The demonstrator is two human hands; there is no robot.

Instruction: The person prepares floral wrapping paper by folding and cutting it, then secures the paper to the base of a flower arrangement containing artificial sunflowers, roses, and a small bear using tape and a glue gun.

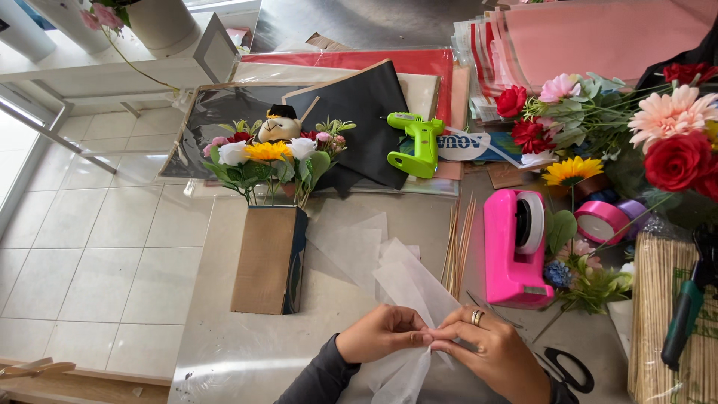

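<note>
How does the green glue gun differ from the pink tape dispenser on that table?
The lime-green plastic glue gun lies flat on the dark paper sheets, far from the hands; the hot-pink plastic tape dispenser stands upright on the bare table, close to the right hand. The glue gun is slimmer and pistol-shaped; the tape dispenser is bulkier and holds a white tape roll. Both are bright plastic tools, untouched.

tape dispenser [514, 251] right of skewers [456, 247], box [269, 260] left

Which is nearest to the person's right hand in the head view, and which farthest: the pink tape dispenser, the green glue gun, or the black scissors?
From the right hand:
1. Black scissors, just to its right on the table.
2. Pink tape dispenser, just beyond the hand, standing upright.
3. Green glue gun, far back, lying on the black paper sheets.
</note>
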